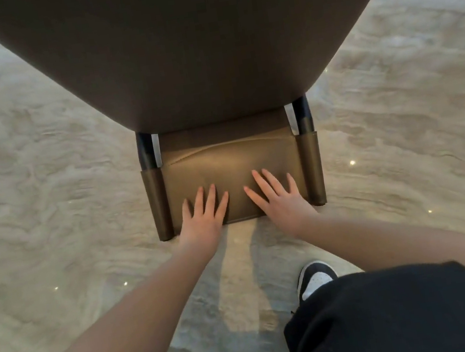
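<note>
A brown leather chair stands right in front of me, seen from above and behind. Its backrest [229,161] is a flat olive-brown panel between two wrapped posts. My left hand [202,215] lies flat on the lower left part of the backrest, fingers straight and spread. My right hand [279,197] lies flat on the lower right part, fingers also straight. Neither hand grips anything. The chair's seat is hidden under a large dark brown table top [188,36].
The dark rounded table top fills the upper middle of the view. A glossy beige marbled floor [44,190] spreads on both sides. My black-and-white shoe [314,278] and black trouser leg [399,316] are at the lower right.
</note>
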Available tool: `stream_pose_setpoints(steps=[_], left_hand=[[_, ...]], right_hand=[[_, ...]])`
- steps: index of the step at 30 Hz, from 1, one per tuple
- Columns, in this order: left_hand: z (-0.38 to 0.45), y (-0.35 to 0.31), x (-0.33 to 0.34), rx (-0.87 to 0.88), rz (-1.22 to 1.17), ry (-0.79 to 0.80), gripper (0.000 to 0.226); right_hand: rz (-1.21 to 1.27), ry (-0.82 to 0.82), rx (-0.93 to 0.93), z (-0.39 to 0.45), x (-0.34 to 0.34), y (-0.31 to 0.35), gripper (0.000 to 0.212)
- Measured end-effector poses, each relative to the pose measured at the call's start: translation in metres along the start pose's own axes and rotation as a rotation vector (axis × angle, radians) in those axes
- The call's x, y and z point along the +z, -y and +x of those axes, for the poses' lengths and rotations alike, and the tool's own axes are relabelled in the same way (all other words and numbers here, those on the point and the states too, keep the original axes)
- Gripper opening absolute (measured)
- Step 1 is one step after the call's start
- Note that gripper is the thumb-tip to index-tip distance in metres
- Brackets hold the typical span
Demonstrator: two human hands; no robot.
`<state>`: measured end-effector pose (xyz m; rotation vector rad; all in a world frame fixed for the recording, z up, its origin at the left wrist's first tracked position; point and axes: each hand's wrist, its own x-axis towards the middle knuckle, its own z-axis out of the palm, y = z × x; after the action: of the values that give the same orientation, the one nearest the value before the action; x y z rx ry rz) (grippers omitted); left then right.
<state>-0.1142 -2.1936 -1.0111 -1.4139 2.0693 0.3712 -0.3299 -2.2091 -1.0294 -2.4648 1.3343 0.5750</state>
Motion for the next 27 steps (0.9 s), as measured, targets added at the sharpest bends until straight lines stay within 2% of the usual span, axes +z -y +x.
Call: stream_pose_setpoints(steps=[10,14,20,27], left_hand=[[0.005,-0.002,0.03,-0.086,-0.002,-0.065,0.11],[0.011,-0.011,0.034,-0.121,-0.072,-0.08,0.111],[0.011,-0.01,0.042,-0.153,-0.199,-0.135,0.105],[0.008,-0.007,0.037,-0.107,-0.14,-0.062,0.108]], right_hand=[[-0.117,-0.037,0.012,0.0,0.008,0.006,0.086],[-0.131,-0.027,0.027,0.001,0.007,0.009,0.091],[-0.138,-0.037,0.029,0.0,0.008,0.01,0.085],[-0.158,0.014,0.026,0.004,0.0,0.016,0.093]])
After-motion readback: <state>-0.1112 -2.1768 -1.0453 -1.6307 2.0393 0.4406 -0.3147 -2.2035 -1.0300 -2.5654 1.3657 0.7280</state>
